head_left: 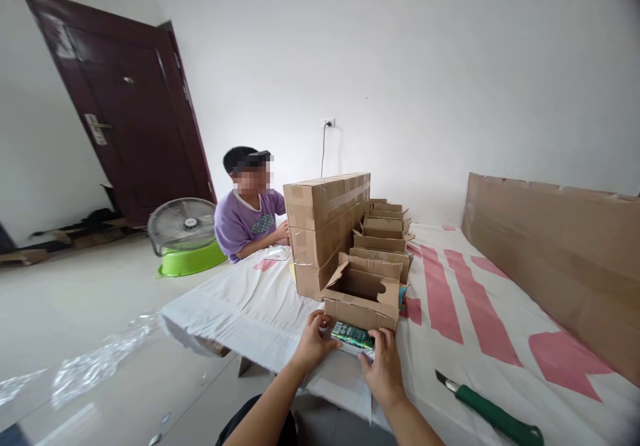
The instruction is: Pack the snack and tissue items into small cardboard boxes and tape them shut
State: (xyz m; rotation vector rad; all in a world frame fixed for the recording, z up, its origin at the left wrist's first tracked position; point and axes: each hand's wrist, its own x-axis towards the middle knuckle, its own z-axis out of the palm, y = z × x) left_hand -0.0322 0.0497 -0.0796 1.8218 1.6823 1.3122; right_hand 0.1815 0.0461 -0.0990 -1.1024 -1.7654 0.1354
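Note:
Both of my hands grip a small green printed packet [353, 335] lying on the white and red cloth [450, 299], just in front of an open cardboard box [361, 296]. My left hand [313, 345] pinches the packet's left end with curled fingers. My right hand [383, 366] has its fingers closed over the packet's right end. Behind the open box runs a row of several more open cardboard boxes [383, 233]. A stack of three sealed long cartons [325, 229] stands to their left.
A green-handled utility knife [493, 411] lies on the cloth at the right. A large flat cardboard sheet [555, 253] leans along the right edge. Another person in a purple shirt [247, 219] sits at the far left corner. A fan in a green basin [186, 238] stands on the floor by a dark door [125, 106].

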